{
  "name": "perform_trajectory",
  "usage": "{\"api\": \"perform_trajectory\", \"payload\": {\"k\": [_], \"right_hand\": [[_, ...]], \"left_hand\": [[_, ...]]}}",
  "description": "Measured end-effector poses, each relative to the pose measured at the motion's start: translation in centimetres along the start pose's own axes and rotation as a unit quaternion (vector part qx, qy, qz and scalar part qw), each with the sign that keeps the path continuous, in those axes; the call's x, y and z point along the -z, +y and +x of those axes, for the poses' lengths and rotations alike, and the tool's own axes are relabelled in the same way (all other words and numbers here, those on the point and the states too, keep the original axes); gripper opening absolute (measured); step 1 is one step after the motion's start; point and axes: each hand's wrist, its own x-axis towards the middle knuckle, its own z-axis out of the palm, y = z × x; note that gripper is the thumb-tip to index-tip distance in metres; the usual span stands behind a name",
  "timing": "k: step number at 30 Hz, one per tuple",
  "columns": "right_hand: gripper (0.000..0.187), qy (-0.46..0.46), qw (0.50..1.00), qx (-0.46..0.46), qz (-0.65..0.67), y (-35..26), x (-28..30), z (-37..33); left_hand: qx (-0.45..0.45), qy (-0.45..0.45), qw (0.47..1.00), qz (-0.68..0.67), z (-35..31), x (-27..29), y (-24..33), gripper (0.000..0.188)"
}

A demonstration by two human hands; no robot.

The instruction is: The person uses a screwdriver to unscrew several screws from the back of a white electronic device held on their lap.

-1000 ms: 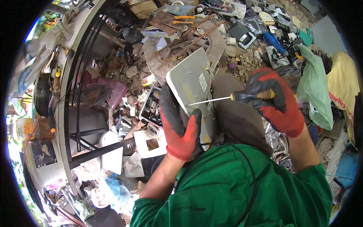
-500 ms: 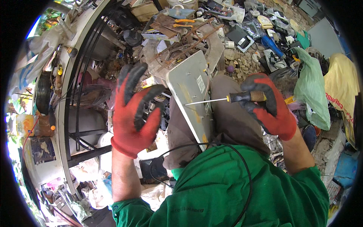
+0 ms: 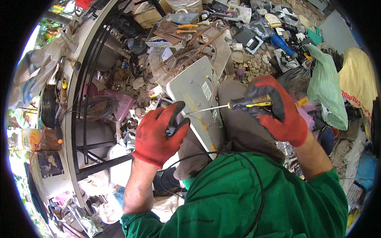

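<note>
Our right hand (image 3: 278,113), gloved in red knit with a dark coating over the fingers, is closed around the smooth black-and-yellow handle of a screwdriver (image 3: 239,104). Its slim, straight metal shaft points leftward, and the tip meets the face of a flat grey panel (image 3: 194,93) near that panel's left edge. We have the panel tilted across our lap, against the soft brown-grey cloth of our trousers (image 3: 246,119); it is stiff, with rounded upper corners, a pale rim, yellowish-brown streaks and a white printed label (image 3: 206,91). Our left hand (image 3: 158,135), in a matching glove, is beside the panel's left edge with fingers loosely bent and thumb spread away from them; we cannot tell whether its fingertips touch the rim. Over our green fabric shirt (image 3: 230,194) loops a thin black cord (image 3: 260,178). Beyond the panel, rusty, rough rods (image 3: 206,44) lie across a weathered slab (image 3: 223,59), near a shallow tray (image 3: 168,44) bearing a tool with orange handles (image 3: 187,26). Jagged stones (image 3: 249,65) surround a small round purple ball (image 3: 239,72). To our right hang a crinkled, translucent green bag (image 3: 327,95) and a creased yellow one; to our left are the straight bars of a black metal frame (image 3: 104,166).
</note>
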Motion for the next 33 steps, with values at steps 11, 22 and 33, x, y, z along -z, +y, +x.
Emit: {"api": "perform_trajectory", "payload": {"k": [11,22,33], "right_hand": [[0.054,-0.098,0.989,0.055,-0.095,0.2,1.4,1.4],[0.06,-0.161,0.982,-0.023,-0.097,-0.7,2.3,1.5],[0.055,-0.167,0.984,0.012,-0.066,-0.6,2.1,1.7]], "left_hand": [[0.01,-0.036,0.999,0.003,0.4,-0.2,0.0,0.044],[0.022,-0.061,0.998,0.002,0.7,0.4,0.5,0.041],[0.027,-0.081,0.996,0.023,1.0,0.8,1.0,0.037]]}}
